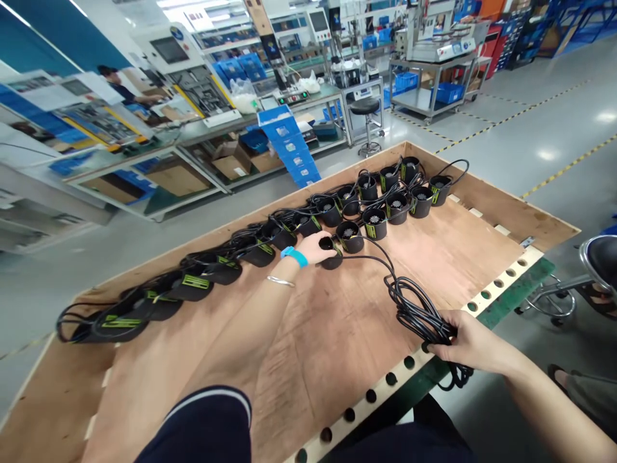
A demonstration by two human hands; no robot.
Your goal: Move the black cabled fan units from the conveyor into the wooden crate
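Note:
My left hand, with a blue wristband and a bangle on its wrist, grips a black cylinder with a green mark. This cylinder stands on the wooden floor of a large tray at the front of the black cylinder rows. From it a black cable runs right to a coiled bundle. My right hand is closed around that bundle above the tray's near edge. Just behind my left hand is another black cylinder. Several more cylinders with coiled cables line the far side.
The wooden tray's far wall runs diagonally across. Its near edge is a strip with round holes. Blue stacked bins stand beyond it, near workbenches. Stools are at the right and back. A person sits at the back left.

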